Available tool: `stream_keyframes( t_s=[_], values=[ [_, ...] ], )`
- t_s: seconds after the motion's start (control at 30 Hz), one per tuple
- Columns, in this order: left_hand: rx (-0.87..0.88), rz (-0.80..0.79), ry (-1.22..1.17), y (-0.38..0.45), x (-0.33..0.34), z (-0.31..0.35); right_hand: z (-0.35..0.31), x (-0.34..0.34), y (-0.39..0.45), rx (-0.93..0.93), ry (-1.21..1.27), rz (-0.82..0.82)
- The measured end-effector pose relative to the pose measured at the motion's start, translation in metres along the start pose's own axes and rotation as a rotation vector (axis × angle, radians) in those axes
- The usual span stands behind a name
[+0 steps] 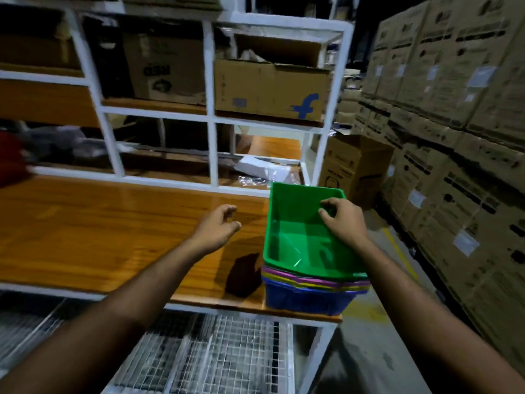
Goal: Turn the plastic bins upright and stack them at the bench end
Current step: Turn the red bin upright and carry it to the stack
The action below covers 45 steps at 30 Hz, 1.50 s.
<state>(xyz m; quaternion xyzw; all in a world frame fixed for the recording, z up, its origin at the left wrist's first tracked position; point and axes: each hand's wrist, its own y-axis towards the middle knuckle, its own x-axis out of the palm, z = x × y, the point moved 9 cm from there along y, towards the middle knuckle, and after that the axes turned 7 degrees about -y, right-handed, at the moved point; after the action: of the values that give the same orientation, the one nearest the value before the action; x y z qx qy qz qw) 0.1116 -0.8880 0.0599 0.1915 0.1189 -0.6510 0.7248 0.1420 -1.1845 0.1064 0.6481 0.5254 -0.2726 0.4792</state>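
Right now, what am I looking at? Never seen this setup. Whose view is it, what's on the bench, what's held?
There is one picture, from a wide-angle camera on a person's head, looking down at their two bare arms; no machine. On the right end of the wooden bench stands a nested stack of upright plastic bins: a green bin on top, a blue bin at the bottom, pink and yellow rims between. The right hand hangs over the green bin's opening; whether it touches is unclear. The left hand hovers loosely curled, its grip empty. Cardboard boxes fill the shelves behind.
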Motion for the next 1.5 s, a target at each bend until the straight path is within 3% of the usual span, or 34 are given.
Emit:
stream_keyframes(
  t_s=[0.1, 0.3, 0.53, 0.8, 1.03, 1.5],
  values=[
    [0.074, 0.122, 0.308, -0.024, -0.056, -0.016, -0.074, 0.031, -0.002, -0.165, -0.028, -0.051],
    [0.042, 0.262, 0.542, -0.085, -0.182, -0.088, -0.236, 0.11, -0.049, -0.487, -0.117, -0.144],
    [-0.057, 0.248, 0.751, -0.163, -0.324, -0.185, -0.408, 0.208, -0.13, -0.754, -0.238, -0.15],
    [-0.08, 0.267, 0.874, -0.223, -0.487, -0.253, -0.588, 0.294, -0.184, -0.789, -0.254, -0.213],
    [-0.1, 0.29, 0.917, -0.226, -0.582, -0.31, -0.693, 0.353, -0.191, -0.805, -0.208, -0.263],
    [-0.183, 0.227, 1.038, -0.07, -0.774, -0.462, -0.898, 0.555, -0.067, -0.726, -0.06, -0.361]
  ],
)
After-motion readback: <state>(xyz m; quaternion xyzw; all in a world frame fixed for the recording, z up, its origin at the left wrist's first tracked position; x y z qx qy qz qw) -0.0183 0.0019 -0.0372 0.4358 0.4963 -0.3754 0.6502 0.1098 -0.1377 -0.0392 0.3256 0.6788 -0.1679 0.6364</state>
